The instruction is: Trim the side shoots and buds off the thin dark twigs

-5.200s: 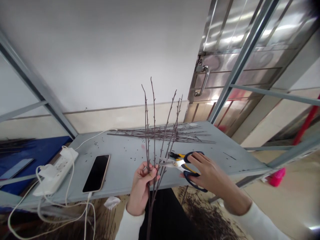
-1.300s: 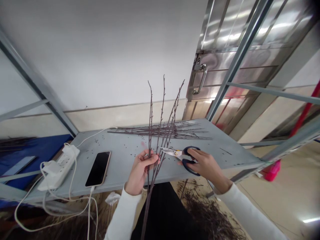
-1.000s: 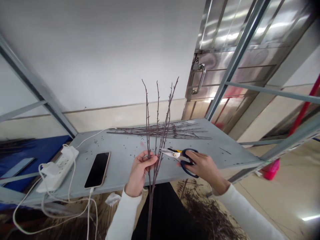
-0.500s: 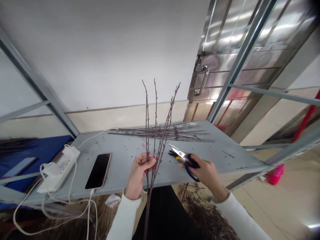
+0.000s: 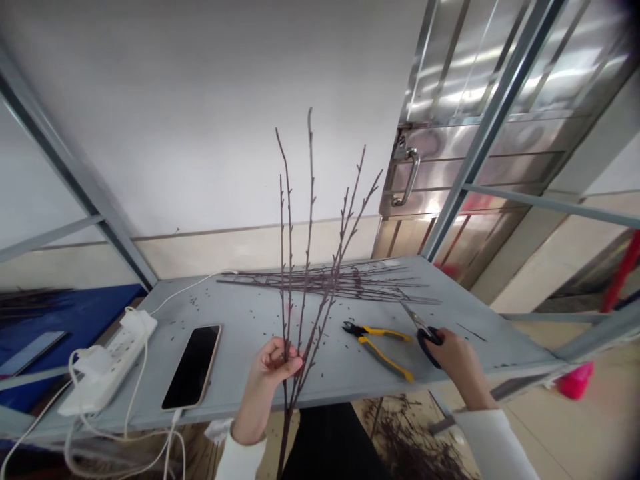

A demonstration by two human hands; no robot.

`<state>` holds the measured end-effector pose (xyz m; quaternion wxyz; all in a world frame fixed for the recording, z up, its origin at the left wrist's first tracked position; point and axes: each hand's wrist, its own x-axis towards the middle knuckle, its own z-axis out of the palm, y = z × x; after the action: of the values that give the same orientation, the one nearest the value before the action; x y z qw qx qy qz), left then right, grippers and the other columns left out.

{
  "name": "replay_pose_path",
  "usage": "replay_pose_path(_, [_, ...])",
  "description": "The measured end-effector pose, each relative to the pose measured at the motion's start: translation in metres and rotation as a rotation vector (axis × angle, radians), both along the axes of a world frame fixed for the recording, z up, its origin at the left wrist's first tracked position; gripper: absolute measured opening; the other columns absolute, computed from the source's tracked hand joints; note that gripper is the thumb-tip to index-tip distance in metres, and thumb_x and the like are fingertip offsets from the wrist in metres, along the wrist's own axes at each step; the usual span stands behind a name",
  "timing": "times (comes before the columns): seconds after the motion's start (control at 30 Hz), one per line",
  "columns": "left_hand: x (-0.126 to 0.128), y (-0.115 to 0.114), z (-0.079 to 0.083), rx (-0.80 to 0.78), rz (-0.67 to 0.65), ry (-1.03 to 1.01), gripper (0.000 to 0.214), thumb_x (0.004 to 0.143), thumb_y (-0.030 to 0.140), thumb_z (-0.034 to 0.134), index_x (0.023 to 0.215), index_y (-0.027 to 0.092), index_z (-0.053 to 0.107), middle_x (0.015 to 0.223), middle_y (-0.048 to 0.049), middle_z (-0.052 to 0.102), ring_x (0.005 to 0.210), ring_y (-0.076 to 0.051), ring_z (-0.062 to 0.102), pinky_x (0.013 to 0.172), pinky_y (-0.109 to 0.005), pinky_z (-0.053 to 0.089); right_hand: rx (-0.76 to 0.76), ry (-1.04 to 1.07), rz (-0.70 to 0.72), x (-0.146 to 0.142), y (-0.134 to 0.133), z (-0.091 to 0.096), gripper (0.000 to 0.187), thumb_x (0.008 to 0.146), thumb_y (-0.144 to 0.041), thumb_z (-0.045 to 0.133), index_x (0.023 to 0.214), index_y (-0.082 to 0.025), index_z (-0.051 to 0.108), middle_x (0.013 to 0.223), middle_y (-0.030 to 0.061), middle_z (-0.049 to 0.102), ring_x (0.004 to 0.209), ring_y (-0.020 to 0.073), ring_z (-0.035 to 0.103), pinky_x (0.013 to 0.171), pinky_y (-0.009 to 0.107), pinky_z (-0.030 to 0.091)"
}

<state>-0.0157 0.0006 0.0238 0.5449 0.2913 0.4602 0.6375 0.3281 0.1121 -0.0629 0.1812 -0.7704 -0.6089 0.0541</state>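
My left hand [image 5: 270, 380] grips a bundle of bare, thin, budded twigs [image 5: 309, 220] near their lower part, holding them upright over the table's front edge. My right hand [image 5: 457, 360] sits further right, shut on a pair of scissors [image 5: 424, 332] with dark blue handles and steel blades pointing up and left. The blades touch no twig. Between my hands, yellow-and-black-handled pliers [image 5: 375, 348] lie on the grey metal shelf top [image 5: 240, 360], close to the scissors but apart from them.
A spread of long twigs [image 5: 325, 283] lies across the back of the shelf, among scattered buds. A black smartphone [image 5: 191, 367] is cabled to a white power strip [image 5: 106, 363] on the left. Clippings [image 5: 407, 443] cover the floor below. A steel door [image 5: 475, 133] stands behind.
The yellow-handled pliers now lie on the shelf instead of beside the scissors at my right hand. My right hand has moved right, away from the twigs, and the bundle stands higher.
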Motion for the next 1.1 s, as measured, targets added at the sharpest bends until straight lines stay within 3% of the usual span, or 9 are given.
replay_pose_path(0.23, [0.0,-0.005,-0.005,-0.044,-0.086,0.0,0.034,0.045,0.023,0.088,0.057,0.016,0.057,0.057,0.003,0.06,0.068,-0.017,0.065,0.055,-0.021,0.048,-0.02,0.021,-0.087,0.001,0.013,-0.015,0.035,0.078,-0.039,0.048,0.094,-0.013,0.065,0.075,0.0165,0.069,0.067,0.0299,0.065,0.053,0.032,0.041])
replay_pose_path(0.43, [0.009,-0.009,-0.017,-0.054,-0.044,-0.047,0.035,0.043,0.025,0.089,0.06,0.016,0.059,0.059,0.002,0.063,0.068,-0.017,0.066,0.054,-0.02,0.049,0.05,-0.003,-0.049,0.001,0.016,-0.017,0.034,0.078,-0.035,0.05,0.096,-0.008,0.063,0.082,0.0186,0.067,0.075,0.0301,0.063,0.065,0.035,0.046])
replay_pose_path(0.53, [0.011,-0.011,-0.021,-0.077,-0.023,-0.068,0.037,0.042,0.025,0.089,0.061,0.016,0.059,0.06,0.0018,0.064,0.069,-0.019,0.067,0.052,-0.022,0.051,0.207,0.036,0.008,-0.008,0.011,-0.008,0.03,0.079,-0.035,0.048,0.09,-0.012,0.063,0.079,0.017,0.066,0.079,0.0313,0.062,0.071,0.039,0.047])
replay_pose_path(0.67, [0.013,-0.015,-0.024,-0.079,-0.02,-0.094,0.038,0.041,0.026,0.089,0.06,0.016,0.057,0.059,0.0024,0.062,0.066,-0.018,0.066,0.048,-0.022,0.05,0.438,0.4,0.223,-0.046,-0.014,0.02,0.031,0.085,-0.045,0.045,0.082,-0.018,0.06,0.08,0.0114,0.067,0.07,0.0243,0.063,0.068,0.036,0.05])
replay_pose_path(0.73, [0.015,-0.018,-0.026,-0.08,-0.017,-0.092,0.038,0.042,0.026,0.089,0.059,0.016,0.057,0.059,0.0025,0.061,0.063,-0.017,0.065,0.047,-0.021,0.05,0.369,0.588,0.401,-0.075,-0.035,0.034,0.032,0.088,-0.045,0.044,0.084,-0.019,0.062,0.081,0.0094,0.069,0.073,0.0219,0.064,0.066,0.031,0.051])
replay_pose_path(0.87, [0.015,-0.024,-0.033,-0.085,-0.021,-0.098,0.037,0.041,0.026,0.09,0.059,0.016,0.059,0.057,0.0026,0.061,0.06,-0.014,0.063,0.05,-0.019,0.048,0.245,0.946,0.618,-0.132,-0.075,0.049,0.037,0.094,-0.044,0.035,0.105,-0.021,0.061,0.091,0.0081,0.068,0.078,0.0191,0.064,0.07,0.029,0.053])
replay_pose_path(0.97, [0.013,-0.029,-0.04,-0.089,-0.039,-0.101,0.036,0.042,0.027,0.09,0.059,0.016,0.06,0.058,0.0023,0.062,0.062,-0.014,0.063,0.054,-0.019,0.047,0.148,1.095,0.686,-0.161,-0.09,0.053,0.036,0.092,-0.045,0.039,0.113,-0.022,0.056,0.099,0.0077,0.066,0.083,0.0192,0.063,0.076,0.032,0.053])
replay_pose_path(1.1, [0.007,-0.035,-0.045,-0.105,-0.065,-0.098,0.031,0.047,0.023,0.088,0.062,0.017,0.062,0.062,0.0018,0.064,0.066,-0.013,0.063,0.062,-0.021,0.047,0.018,1.178,0.698,-0.179,-0.093,0.059,0.032,0.087,-0.045,0.05,0.106,-0.021,0.058,0.097,0.0072,0.066,0.088,0.0205,0.062,0.076,0.032,0.052])
